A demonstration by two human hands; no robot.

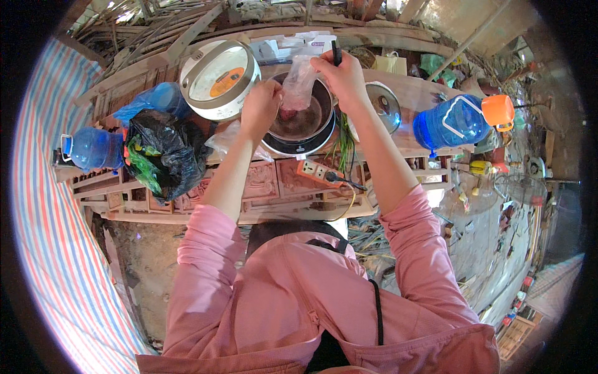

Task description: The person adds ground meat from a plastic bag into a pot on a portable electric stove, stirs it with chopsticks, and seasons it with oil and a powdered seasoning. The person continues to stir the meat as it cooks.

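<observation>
Right grip (340, 76) pinched top of clear plastic bag (299, 86), which hung over open pot (324, 111) on cooker (300, 149). Left grip (261, 106) curled at bag's side; could not tell whether grasping it. Glass lid (386, 106) lay right of pot on surface (412, 96).

Under our fingers (272, 89) we have a wooden table (414, 91) — a black cooktop (293, 148) below them, a white rice cooker (218, 105) to their left, and, off to their right, a glass lid (385, 105) and a blue water jug (450, 123).
</observation>
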